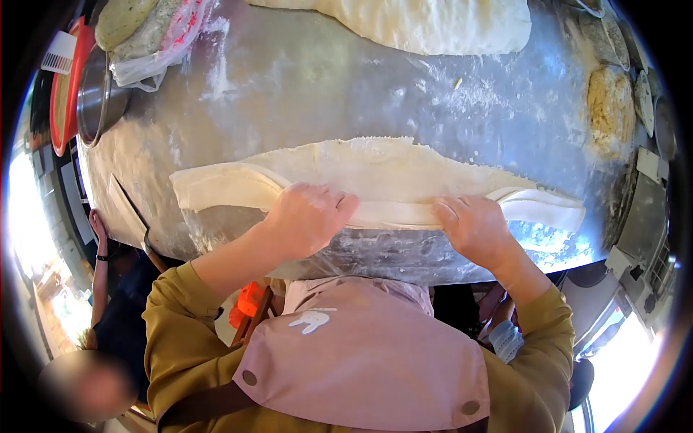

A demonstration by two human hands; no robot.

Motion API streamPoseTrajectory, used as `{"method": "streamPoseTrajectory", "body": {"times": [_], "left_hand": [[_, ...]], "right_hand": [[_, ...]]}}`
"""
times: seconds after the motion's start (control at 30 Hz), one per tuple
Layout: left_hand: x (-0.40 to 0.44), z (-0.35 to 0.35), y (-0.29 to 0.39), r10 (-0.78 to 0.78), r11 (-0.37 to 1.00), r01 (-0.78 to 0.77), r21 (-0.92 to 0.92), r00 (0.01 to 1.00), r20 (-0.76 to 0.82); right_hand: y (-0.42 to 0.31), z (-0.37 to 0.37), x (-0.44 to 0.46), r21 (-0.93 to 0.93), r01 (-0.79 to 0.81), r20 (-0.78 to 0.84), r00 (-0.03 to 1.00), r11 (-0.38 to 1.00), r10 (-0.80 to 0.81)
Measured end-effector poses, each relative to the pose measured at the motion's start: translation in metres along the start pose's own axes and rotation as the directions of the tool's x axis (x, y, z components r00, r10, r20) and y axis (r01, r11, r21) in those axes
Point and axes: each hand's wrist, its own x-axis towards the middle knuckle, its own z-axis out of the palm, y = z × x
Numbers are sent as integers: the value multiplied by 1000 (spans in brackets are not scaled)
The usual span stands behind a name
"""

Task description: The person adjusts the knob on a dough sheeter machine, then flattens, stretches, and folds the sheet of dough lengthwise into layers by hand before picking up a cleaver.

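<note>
A wide sheet of pale dough [375, 169] lies across the metal table, its near edge folded over into a long flat roll. My left hand [310, 216] is closed on the folded edge, left of centre, with the fingers curled. Right of centre, my right hand [471, 225] grips the same edge, fingers bent over it. Between the hands a stretch of the fold shows, and its layered ends reach out past both hands. What lies under my fingers is hidden.
Another dough sheet [440, 25] lies at the far side. Plastic-wrapped dough [141, 32] and a metal bowl [94, 97] are at the far left. A knife-like blade [128, 209] rests near the left edge. A yellowish lump [608, 108] sits at right. Another person stands at lower left.
</note>
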Motion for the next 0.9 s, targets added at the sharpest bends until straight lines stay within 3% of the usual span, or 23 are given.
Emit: {"method": "streamPoseTrajectory", "body": {"times": [0.1,0.17,0.2,0.27,0.37,0.53,0.6,0.8,0.9], "left_hand": [[1,-3,0,45,998,-47,-32,997,-66],[1,-1,-2,91,993,-102,-65,984,-155],[2,-6,-2,51,992,-46,-116,998,35],[9,-27,-3,-7,979,88,-181,915,404],[27,-42,-18,54,904,187,-385,843,536],[34,-26,-45,-47,845,287,-452,881,471],[35,-31,-47,-111,812,360,-459,868,485],[21,-27,-47,-211,912,309,-269,917,339],[22,-31,-44,-354,863,422,-278,897,263]], "right_hand": [[1,3,0,14,40,-134,990,999,-38],[2,1,0,36,11,-76,997,999,-8],[1,-1,0,47,-4,-47,999,999,6],[5,-8,3,103,-57,157,987,993,40],[14,-25,18,198,-136,362,931,971,56],[43,-18,36,300,-288,451,883,909,131],[46,-18,38,304,-319,435,885,898,166],[32,-15,32,176,-379,313,897,909,313],[35,-5,29,129,-417,236,894,900,381]]}}
